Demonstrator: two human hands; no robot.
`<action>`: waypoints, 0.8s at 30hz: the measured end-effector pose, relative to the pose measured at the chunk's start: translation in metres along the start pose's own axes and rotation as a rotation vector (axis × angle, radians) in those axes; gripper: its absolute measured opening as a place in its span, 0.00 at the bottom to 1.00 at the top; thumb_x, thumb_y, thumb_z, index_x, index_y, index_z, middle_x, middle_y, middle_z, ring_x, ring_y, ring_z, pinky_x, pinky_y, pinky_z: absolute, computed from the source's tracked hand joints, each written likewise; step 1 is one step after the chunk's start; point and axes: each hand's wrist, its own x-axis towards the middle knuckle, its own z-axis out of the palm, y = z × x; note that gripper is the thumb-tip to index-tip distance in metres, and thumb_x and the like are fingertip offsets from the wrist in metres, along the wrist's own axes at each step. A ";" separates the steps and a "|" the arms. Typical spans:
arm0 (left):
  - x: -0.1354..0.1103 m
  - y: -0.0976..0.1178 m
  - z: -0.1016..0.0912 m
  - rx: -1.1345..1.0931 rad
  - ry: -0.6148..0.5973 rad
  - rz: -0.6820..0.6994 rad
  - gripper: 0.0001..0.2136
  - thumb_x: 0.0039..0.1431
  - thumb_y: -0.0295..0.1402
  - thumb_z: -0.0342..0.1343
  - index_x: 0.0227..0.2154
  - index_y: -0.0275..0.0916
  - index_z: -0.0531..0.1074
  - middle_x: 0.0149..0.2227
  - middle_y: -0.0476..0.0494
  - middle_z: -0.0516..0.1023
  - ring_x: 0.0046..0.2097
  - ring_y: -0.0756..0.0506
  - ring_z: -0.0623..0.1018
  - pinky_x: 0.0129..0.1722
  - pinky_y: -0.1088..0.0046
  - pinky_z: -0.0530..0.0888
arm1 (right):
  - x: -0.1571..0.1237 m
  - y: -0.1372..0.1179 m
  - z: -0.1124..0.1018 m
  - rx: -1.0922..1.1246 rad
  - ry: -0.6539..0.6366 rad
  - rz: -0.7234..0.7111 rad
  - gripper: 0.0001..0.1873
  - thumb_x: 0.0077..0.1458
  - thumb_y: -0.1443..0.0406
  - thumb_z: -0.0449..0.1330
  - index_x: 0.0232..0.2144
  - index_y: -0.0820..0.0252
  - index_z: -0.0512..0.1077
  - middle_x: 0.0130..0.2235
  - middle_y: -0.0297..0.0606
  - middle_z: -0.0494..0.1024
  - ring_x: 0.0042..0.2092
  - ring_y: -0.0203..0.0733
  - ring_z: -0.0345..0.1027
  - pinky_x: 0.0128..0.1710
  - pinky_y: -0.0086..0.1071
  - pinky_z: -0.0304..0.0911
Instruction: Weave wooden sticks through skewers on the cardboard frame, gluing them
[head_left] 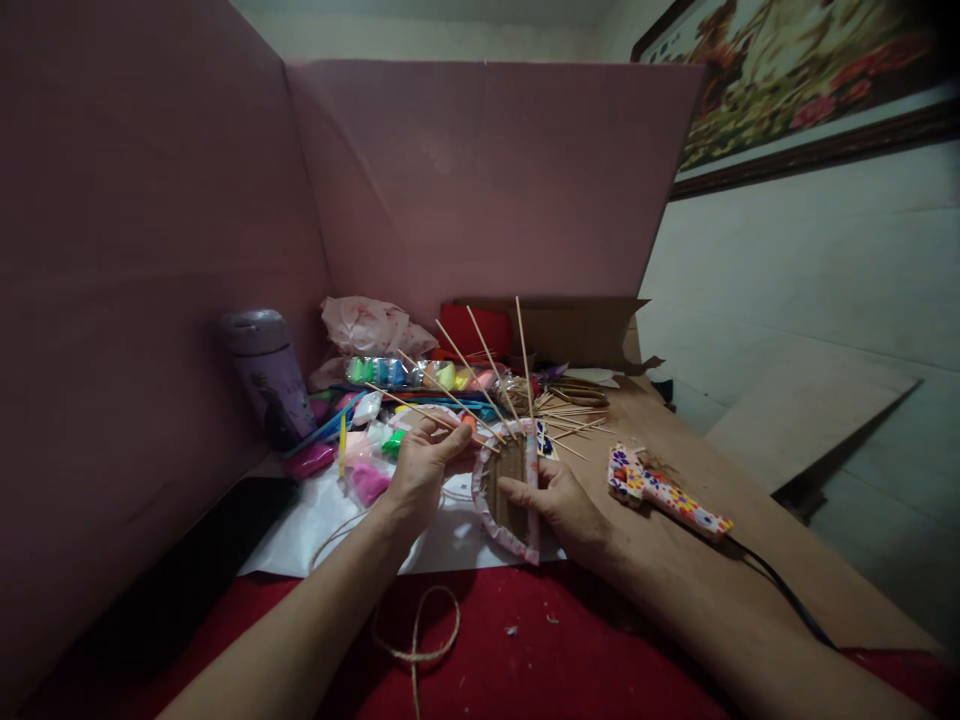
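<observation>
In my right hand is a half-round cardboard piece, its rim wrapped in pale patterned fabric; the thumb lies across its brown face. Several thin wooden sticks fan out from its upper edge, up and to the left. My left hand is closed at the piece's upper left, thumb and fingers pinching the lowest wooden stick. Something small and orange shows by those fingertips. A length of twine loops over the red cloth below.
A flower-patterned glue gun with a black cord lies at right. Loose sticks, colourful clay packs and a pink clay bag lie behind. A purple tumbler stands left, near a dark flat object. Pink panels enclose the back.
</observation>
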 end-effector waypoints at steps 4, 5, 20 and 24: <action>0.000 0.001 0.000 0.010 -0.001 -0.006 0.15 0.37 0.35 0.66 0.23 0.36 0.66 0.22 0.47 0.77 0.23 0.49 0.76 0.26 0.73 0.73 | 0.001 0.001 -0.001 -0.002 0.019 0.001 0.18 0.34 0.58 0.69 0.28 0.64 0.74 0.26 0.35 0.76 0.26 0.36 0.67 0.29 0.31 0.61; 0.000 0.001 0.000 0.010 -0.003 -0.009 0.15 0.37 0.36 0.67 0.23 0.36 0.66 0.22 0.47 0.77 0.23 0.49 0.76 0.26 0.73 0.73 | 0.001 0.001 -0.001 -0.003 0.022 0.001 0.18 0.34 0.58 0.69 0.28 0.64 0.74 0.26 0.35 0.76 0.26 0.36 0.67 0.29 0.31 0.61; 0.000 0.000 0.000 0.009 0.001 -0.012 0.14 0.38 0.34 0.66 0.23 0.36 0.66 0.22 0.47 0.77 0.23 0.49 0.76 0.25 0.74 0.73 | 0.001 0.002 -0.001 0.003 0.008 -0.001 0.18 0.35 0.58 0.69 0.29 0.64 0.75 0.27 0.36 0.76 0.27 0.36 0.67 0.29 0.31 0.61; 0.000 0.000 0.000 0.002 -0.015 -0.005 0.14 0.39 0.34 0.66 0.23 0.36 0.66 0.22 0.47 0.77 0.23 0.49 0.76 0.26 0.73 0.73 | 0.002 0.001 -0.002 0.001 0.004 -0.001 0.18 0.35 0.58 0.69 0.29 0.63 0.75 0.26 0.35 0.76 0.27 0.36 0.67 0.30 0.32 0.61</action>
